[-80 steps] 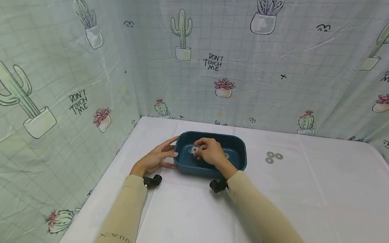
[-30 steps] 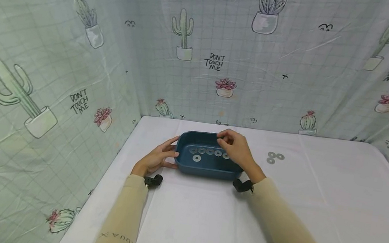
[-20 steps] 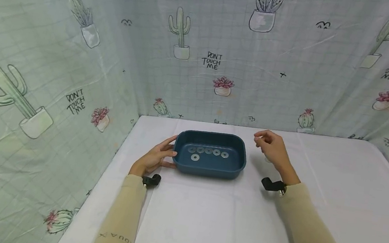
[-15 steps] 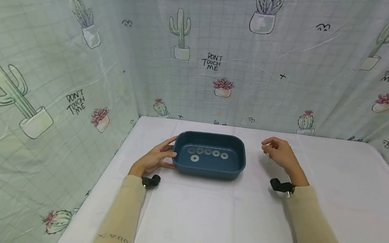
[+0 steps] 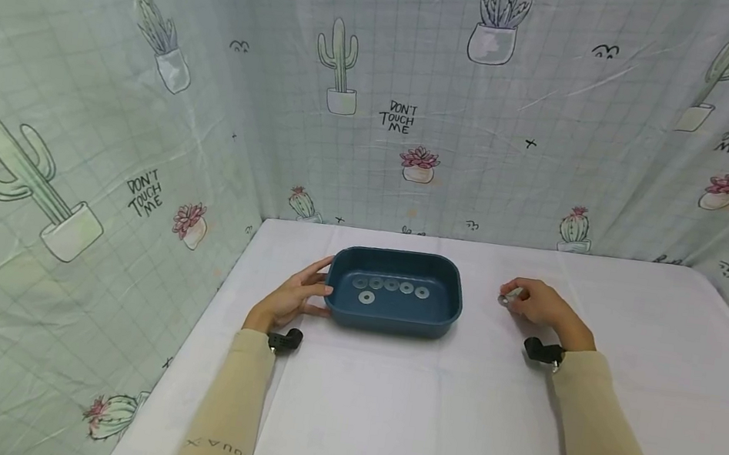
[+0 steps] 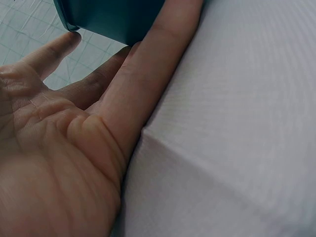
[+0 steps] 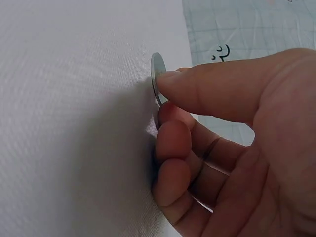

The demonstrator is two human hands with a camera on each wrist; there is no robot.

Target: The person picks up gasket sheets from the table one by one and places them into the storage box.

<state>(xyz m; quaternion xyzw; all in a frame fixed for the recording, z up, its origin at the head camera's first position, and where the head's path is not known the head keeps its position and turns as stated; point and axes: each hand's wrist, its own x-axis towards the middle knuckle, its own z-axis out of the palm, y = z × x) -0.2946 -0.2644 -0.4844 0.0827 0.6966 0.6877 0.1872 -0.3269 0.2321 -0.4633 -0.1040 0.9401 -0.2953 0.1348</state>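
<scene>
Right grip [image 5: 541, 304] pinches a washer [image 7: 158, 64], left grip [image 5: 288, 298] rests spread against a tray [image 5: 393, 325], backdrop [image 5: 513, 163] reading "DON'T TOUCH ME".

Desk [image 5: 336, 426] draped in white cloth [image 5: 488, 439], few faint straight fold creases; far edge and slanting left edge visible, near edge out of view. Dark blue rectangular tray [image 5: 393, 325], rounded corners, standing flat on cloth, left of middle and near far edge. Right of tray, apart from it: grey ring-shaped washer [image 5: 503, 300] on cloth, partly covered by right hand [image 5: 544, 306]; surface beneath that hand hidden.
</scene>
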